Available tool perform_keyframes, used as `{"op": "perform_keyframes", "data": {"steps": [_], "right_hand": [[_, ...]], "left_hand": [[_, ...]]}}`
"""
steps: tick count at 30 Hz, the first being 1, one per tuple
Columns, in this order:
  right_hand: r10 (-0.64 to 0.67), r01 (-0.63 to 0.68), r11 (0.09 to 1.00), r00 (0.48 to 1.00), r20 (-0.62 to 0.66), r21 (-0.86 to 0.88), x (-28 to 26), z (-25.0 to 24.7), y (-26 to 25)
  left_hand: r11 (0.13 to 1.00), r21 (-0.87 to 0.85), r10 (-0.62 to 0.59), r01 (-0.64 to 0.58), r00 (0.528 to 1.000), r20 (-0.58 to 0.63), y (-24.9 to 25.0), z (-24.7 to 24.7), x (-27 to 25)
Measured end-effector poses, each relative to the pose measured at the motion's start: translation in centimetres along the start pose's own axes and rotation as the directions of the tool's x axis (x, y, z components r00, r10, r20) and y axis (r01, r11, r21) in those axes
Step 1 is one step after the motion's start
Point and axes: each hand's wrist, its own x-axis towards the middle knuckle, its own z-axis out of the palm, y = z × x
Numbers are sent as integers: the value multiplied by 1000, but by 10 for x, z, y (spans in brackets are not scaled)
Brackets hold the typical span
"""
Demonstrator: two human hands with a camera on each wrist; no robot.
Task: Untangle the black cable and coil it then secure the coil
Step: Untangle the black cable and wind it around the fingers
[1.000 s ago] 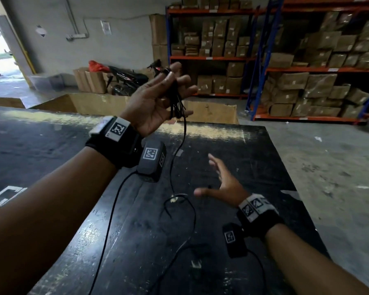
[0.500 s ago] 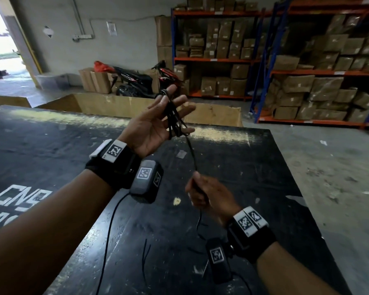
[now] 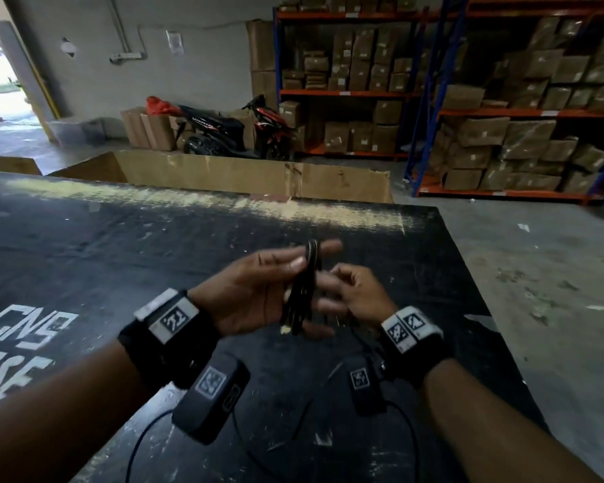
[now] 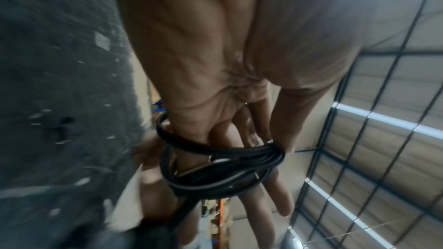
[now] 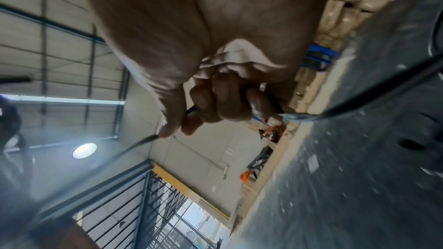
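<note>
left grip (image 3: 258, 294): black cable (image 3: 302, 291) looped round straight fingers, now lower | right grip (image 3: 360, 294): pinching cable end, now closer

left hand (image 3: 258, 294): palm up, fingers (image 3: 286, 261) extended | right hand (image 3: 360, 296): just beside it, fingers curled, pinching

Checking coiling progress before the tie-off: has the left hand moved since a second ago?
Yes. The left hand, cable coil looped on it, has dropped from level with the shelving to over the black table.
</note>
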Motion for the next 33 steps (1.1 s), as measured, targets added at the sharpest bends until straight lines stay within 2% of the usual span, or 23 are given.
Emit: {"op": "perform_keyframes", "data": {"steps": [4,8,11,14,16,19,23,25,29,33], "right_hand": [[-114,123,970,992,55,-211,3,-25,-39],[-143,188,907,979,144,-378,-4,-35,-66],[-178,223,896,973,149,-385,-13,-31,-80],[-214,247,879,969,124,-408,-28,-23,-87],[-219,247,898,969,116,-365,-45,-16,-89],[-141,159,982,975,173,-98,-71,-1,-80],[-85,41,982,967,239,183,-95,19,-57],[-42,-15,972,970,238,233,-101,29,-44],[57,-123,953,970,236,278,-101,38,-21],[41,-96,974,965,260,204,-100,42,1]], "left_hand": [[993,24,-116,117,992,-51,-30,-6,-19],[970,134,-179,201,970,-164,-44,-15,-29],[965,157,-167,211,953,-252,-48,-17,-30],[978,140,-99,153,938,-333,-45,-22,-28],[987,136,-28,87,921,-388,-41,-25,-27],[995,89,80,-43,883,-462,-33,-27,-21],[979,75,199,-188,824,-530,-19,-27,-14],[975,84,220,-206,827,-518,-15,-23,-11],[966,70,253,-248,864,-435,-7,-8,-2],[941,87,336,-327,879,-339,23,0,0]]}}
